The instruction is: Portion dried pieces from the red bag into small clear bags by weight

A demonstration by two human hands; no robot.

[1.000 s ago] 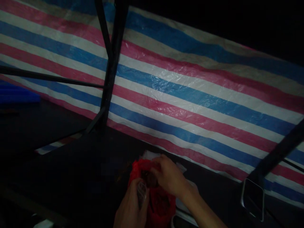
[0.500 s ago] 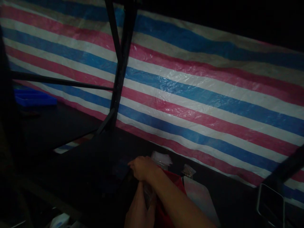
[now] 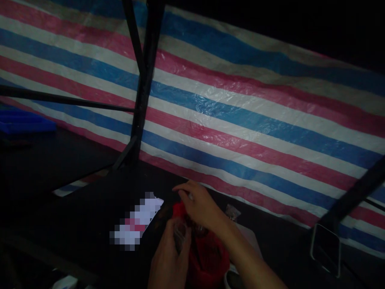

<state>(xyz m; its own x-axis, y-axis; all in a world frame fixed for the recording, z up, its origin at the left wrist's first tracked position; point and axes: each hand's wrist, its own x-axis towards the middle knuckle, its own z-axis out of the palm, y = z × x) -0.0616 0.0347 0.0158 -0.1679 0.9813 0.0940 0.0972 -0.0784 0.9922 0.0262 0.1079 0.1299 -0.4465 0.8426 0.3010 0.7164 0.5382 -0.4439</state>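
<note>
My left hand [image 3: 169,257] is closed round a crumpled clear plastic bag [image 3: 180,235], at the left side of a red bag [image 3: 212,253] with an open top. My right hand [image 3: 200,202] reaches over the red bag's far edge. Its index finger stretches out to the left and its fingers are apart; the lower fingers are partly hidden. To the left of both hands a phone [image 3: 136,224] lies on the dark table, its bright screen blurred into blocks. Something shiny and brownish shows in the red bag's mouth, too dim to name.
A small clear packet [image 3: 233,211] and a pale flat board [image 3: 248,237] lie beyond my right forearm. At the right stands a dark-screened device [image 3: 325,251]. A blue tray [image 3: 27,121] sits far left. A black metal post [image 3: 142,88] rises before striped sheeting [image 3: 240,120].
The phone screen has lit up; before it was dark. My right hand has moved up and right, away from the left hand. The red bag's opening shows more. The view has turned slightly right.
</note>
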